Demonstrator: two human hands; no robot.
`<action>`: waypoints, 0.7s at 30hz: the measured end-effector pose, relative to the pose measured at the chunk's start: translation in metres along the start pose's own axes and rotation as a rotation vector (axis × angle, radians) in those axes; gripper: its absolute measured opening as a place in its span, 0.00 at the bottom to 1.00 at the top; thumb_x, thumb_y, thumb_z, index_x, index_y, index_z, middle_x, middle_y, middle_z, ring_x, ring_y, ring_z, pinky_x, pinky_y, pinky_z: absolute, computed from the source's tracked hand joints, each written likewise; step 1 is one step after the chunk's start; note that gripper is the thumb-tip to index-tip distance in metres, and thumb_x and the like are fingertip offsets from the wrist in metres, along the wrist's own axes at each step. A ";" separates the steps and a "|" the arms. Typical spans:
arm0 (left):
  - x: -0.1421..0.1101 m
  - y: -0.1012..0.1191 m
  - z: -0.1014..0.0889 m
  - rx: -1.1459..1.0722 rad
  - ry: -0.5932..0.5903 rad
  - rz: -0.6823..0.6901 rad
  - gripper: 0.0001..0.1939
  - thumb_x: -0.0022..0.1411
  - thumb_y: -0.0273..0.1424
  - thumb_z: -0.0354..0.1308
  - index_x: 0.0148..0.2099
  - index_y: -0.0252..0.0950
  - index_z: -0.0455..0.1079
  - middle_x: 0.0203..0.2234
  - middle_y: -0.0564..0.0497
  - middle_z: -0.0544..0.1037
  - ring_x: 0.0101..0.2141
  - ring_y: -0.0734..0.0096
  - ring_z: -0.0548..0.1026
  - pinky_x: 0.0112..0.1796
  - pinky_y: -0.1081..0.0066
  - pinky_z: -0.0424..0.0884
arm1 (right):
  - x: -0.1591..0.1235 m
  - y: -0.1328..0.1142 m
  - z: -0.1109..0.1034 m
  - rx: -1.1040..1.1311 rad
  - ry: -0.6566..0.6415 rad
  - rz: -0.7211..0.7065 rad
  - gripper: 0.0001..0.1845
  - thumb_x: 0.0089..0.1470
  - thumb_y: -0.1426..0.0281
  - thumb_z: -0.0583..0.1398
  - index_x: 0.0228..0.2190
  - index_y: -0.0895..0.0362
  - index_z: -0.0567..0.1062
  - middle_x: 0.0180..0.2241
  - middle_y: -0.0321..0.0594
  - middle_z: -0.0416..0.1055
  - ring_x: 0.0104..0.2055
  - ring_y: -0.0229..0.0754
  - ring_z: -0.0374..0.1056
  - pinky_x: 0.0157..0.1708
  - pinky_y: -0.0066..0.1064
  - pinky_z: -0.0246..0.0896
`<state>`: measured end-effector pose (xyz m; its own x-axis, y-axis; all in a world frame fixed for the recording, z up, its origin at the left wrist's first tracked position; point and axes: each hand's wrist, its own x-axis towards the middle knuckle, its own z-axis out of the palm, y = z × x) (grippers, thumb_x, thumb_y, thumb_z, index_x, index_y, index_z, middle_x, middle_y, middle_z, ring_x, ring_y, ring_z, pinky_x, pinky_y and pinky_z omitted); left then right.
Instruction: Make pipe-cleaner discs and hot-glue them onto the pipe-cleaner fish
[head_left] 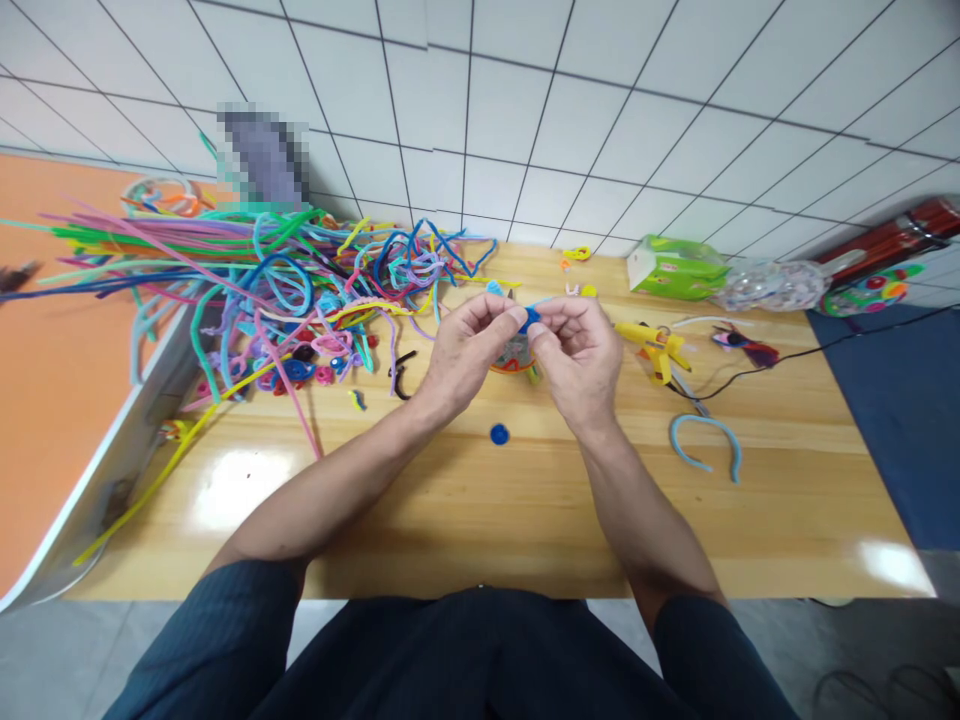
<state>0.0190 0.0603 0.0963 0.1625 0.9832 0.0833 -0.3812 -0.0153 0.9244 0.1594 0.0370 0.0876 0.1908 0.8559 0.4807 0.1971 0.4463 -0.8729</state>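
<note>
My left hand point(480, 340) and my right hand point(577, 350) meet over the middle of the table. Both are closed, pinching a small blue pipe cleaner piece point(531, 318) between thumbs and fingers; its exact shape is partly hidden. Behind and below the fingers sits a roundish container with an orange rim point(514, 368), largely covered by my hands. A flat blue coil point(499, 434) lies on the wood nearer to me, apart from both hands. To the right of my right hand rests a yellow glue gun point(657, 350).
Many coloured pipe cleaners point(292, 260) heap at the left. A bent light-blue pipe cleaner point(705, 425) lies right of centre, near the black cord point(750, 370). Along the wall stand a green tissue pack point(677, 268) and a dark red cylinder point(892, 240).
</note>
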 end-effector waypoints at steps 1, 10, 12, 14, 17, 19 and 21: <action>0.000 -0.001 0.000 0.004 0.012 0.000 0.23 0.55 0.48 0.79 0.31 0.37 0.74 0.19 0.59 0.67 0.20 0.80 0.59 0.23 0.74 0.56 | 0.000 0.001 0.001 0.001 0.000 0.001 0.05 0.60 0.70 0.67 0.39 0.49 0.80 0.31 0.30 0.78 0.32 0.36 0.75 0.34 0.30 0.73; 0.000 -0.004 -0.001 -0.058 -0.007 -0.028 0.21 0.57 0.47 0.77 0.32 0.37 0.74 0.19 0.59 0.65 0.20 0.80 0.58 0.23 0.74 0.55 | 0.000 0.002 0.002 0.036 -0.005 0.094 0.05 0.59 0.65 0.69 0.38 0.50 0.80 0.32 0.32 0.80 0.32 0.37 0.75 0.35 0.31 0.74; 0.003 0.000 -0.005 -0.031 -0.054 -0.041 0.21 0.58 0.47 0.76 0.32 0.37 0.73 0.19 0.59 0.65 0.20 0.80 0.58 0.23 0.74 0.55 | 0.002 0.000 -0.002 0.031 -0.022 0.105 0.05 0.58 0.67 0.69 0.38 0.50 0.81 0.31 0.32 0.80 0.31 0.36 0.74 0.34 0.31 0.73; 0.008 0.005 -0.011 0.016 -0.108 -0.051 0.21 0.58 0.48 0.76 0.32 0.37 0.74 0.19 0.58 0.66 0.21 0.79 0.60 0.24 0.73 0.56 | 0.005 -0.003 -0.006 0.017 -0.056 0.117 0.05 0.57 0.68 0.68 0.38 0.51 0.81 0.31 0.31 0.79 0.30 0.36 0.73 0.33 0.30 0.72; 0.013 0.013 -0.018 0.098 -0.190 -0.053 0.21 0.55 0.47 0.78 0.32 0.36 0.76 0.22 0.57 0.71 0.23 0.79 0.63 0.26 0.73 0.60 | 0.007 -0.005 -0.010 0.011 -0.131 0.136 0.05 0.55 0.68 0.68 0.37 0.51 0.81 0.30 0.30 0.78 0.30 0.36 0.72 0.33 0.30 0.73; 0.015 0.017 -0.020 0.139 -0.222 -0.045 0.22 0.54 0.47 0.79 0.33 0.35 0.76 0.24 0.55 0.73 0.24 0.78 0.65 0.27 0.73 0.62 | 0.008 -0.006 -0.011 0.014 -0.164 0.153 0.06 0.55 0.68 0.69 0.37 0.51 0.80 0.29 0.30 0.78 0.30 0.36 0.73 0.33 0.30 0.73; 0.016 0.017 -0.021 0.162 -0.233 -0.036 0.22 0.55 0.47 0.79 0.32 0.35 0.76 0.24 0.55 0.74 0.25 0.77 0.66 0.28 0.73 0.63 | 0.009 -0.006 -0.011 0.018 -0.167 0.166 0.08 0.55 0.67 0.69 0.38 0.51 0.80 0.30 0.31 0.79 0.31 0.36 0.74 0.34 0.30 0.74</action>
<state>-0.0040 0.0791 0.1061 0.3851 0.9157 0.1151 -0.2243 -0.0281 0.9741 0.1705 0.0388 0.0980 0.0570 0.9486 0.3113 0.1586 0.2993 -0.9409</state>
